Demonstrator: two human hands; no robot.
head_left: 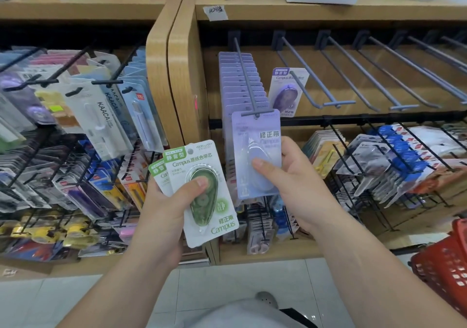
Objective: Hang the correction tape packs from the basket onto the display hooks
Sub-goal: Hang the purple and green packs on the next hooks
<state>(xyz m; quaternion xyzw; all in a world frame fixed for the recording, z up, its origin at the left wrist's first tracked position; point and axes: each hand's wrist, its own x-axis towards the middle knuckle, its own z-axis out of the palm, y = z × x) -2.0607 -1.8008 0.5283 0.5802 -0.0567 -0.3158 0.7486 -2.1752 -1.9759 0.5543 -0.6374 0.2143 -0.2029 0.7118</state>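
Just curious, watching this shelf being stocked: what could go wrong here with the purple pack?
1. The hook looks nearly full, and the purple pack in the right hand is at its very tip, so it might slip off once released.
2. The left hand pinches fanned green packs under one thumb; one could slide out and drop while attention is on the hook.

green correction tape pack [192, 161], purple correction tape pack [255, 135] — glossy clear plastic blisters on card. display hooks [336, 104] — grey coated metal, matt. shelf [182, 87] smooth wood-grain. basket [444, 259] red plastic. floor tiles [227, 284] glossy.
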